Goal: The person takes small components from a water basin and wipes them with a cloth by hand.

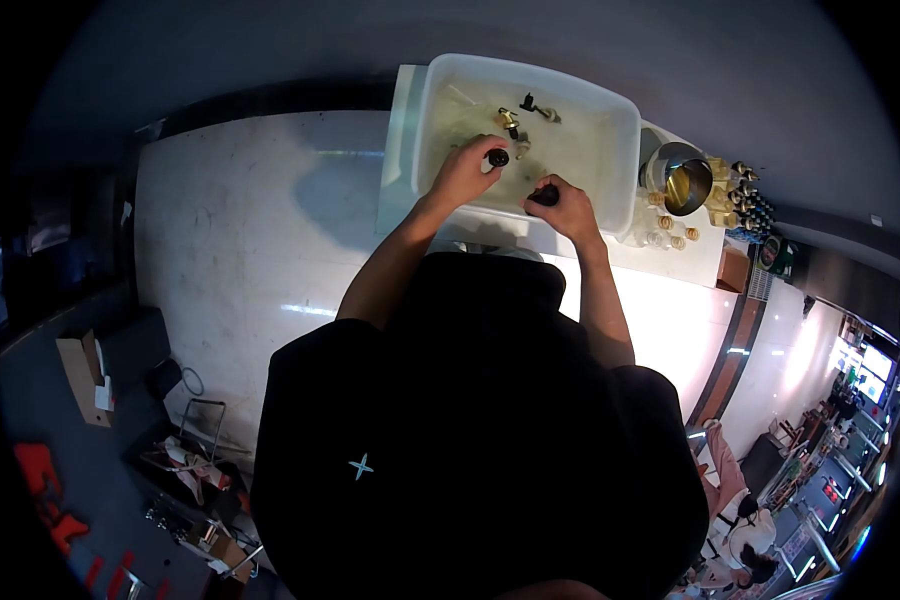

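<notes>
Cardboard box (85, 378), far left, by the pale floor (230, 220). Left hand (463, 172) over the white tub (625, 150), fingers curled round a dark round piece (498, 157). Beyond it, inside the tub, a brass-coloured fitting (509, 121); further right, a black fitting (528, 102). Right hand (573, 209), near the tub's closer edge, closed on a second dark piece (543, 196); exact kind cannot be told. The two hands are apart. Right of the tub: clear containers with gold-coloured rings (664, 222), a shiny metal bowl (698, 160), then brass-coloured parts (720, 205) grouped together.
</notes>
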### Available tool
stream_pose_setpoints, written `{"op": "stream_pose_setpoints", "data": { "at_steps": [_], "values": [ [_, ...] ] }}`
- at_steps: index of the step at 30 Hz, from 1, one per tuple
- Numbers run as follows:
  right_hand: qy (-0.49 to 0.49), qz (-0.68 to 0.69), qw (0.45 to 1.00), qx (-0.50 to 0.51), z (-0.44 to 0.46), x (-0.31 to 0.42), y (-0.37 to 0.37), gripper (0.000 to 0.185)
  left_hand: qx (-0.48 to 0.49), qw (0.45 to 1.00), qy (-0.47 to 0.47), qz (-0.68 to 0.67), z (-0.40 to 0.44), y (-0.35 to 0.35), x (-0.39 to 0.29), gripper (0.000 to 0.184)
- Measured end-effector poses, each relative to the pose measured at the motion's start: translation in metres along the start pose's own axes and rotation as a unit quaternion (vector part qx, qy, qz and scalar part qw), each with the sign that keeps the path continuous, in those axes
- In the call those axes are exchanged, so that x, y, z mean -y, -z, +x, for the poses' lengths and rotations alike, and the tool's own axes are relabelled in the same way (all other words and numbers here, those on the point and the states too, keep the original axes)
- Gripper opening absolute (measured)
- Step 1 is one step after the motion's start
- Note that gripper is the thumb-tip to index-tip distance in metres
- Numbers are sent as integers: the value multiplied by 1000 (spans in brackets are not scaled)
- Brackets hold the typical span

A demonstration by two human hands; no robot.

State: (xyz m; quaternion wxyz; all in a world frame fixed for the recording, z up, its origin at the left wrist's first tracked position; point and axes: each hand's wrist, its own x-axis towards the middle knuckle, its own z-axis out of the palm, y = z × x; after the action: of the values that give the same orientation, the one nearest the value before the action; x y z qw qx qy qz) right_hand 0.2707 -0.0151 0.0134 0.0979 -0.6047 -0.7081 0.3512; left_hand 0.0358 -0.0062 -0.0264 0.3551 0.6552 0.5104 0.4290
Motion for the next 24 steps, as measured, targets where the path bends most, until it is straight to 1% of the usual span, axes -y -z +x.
{"op": "stream_pose_setpoints", "data": {
  "at_steps": [1,6,9,15,18,21,24],
  "values": [
    [11,-13,1000,11,-1,0,1,47,2,1000,2,-3,0,-1,2,40],
    [-24,-28,999,-6,1,-3,-8,44,12,1000,23,-6,0,-2,8,40],
    [-33,-35,999,-22,0,3,-10,42,21,997,72,12,-1,-1,7,42],
    [-27,-32,999,-31,1,2,-11,40,43,996,58,49,0,-3,13,25],
    [-31,-34,998,-31,1,4,-11,40,46,997,55,21,0,-4,17,20],
    [-31,-31,999,-33,1,4,-11,40,68,993,70,64,1,-4,16,19],
    [-33,-34,998,-34,1,3,-12,40,59,995,62,59,1,-6,19,22]
  ]
}}
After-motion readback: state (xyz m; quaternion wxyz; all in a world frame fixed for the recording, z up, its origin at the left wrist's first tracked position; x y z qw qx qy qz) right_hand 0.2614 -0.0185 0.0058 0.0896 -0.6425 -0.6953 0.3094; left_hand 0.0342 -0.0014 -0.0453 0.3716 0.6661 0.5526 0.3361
